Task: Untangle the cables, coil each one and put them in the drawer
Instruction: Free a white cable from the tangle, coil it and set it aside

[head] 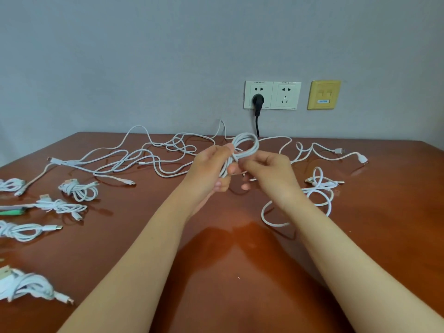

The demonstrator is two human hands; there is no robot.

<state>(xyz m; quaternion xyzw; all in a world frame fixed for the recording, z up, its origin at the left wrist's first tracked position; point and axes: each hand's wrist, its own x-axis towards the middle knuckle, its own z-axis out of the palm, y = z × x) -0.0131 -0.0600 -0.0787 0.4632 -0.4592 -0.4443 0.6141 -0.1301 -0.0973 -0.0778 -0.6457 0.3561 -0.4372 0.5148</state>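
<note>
Above the middle of the brown table [240, 272] I hold a white cable coil [247, 143]. My left hand [211, 169] grips the bundle's lower part, and my right hand [269, 169] pinches a strand of it at the waist. Behind my hands a tangle of loose white cables [144, 157] spreads over the far left of the table. Another loose cable [319, 188] lies to the right, with more strands [336, 152] at the far right. Several coiled cables lie along the left edge, among them a coiled cable [79, 188] and another coiled cable [26, 287]. No drawer is in view.
On the wall behind the table are two white sockets [272, 94], a black plug [258, 102] in the left one with its cord dropping behind the table, and a yellow data outlet [324, 94]. A green object [12, 211] lies at the left edge.
</note>
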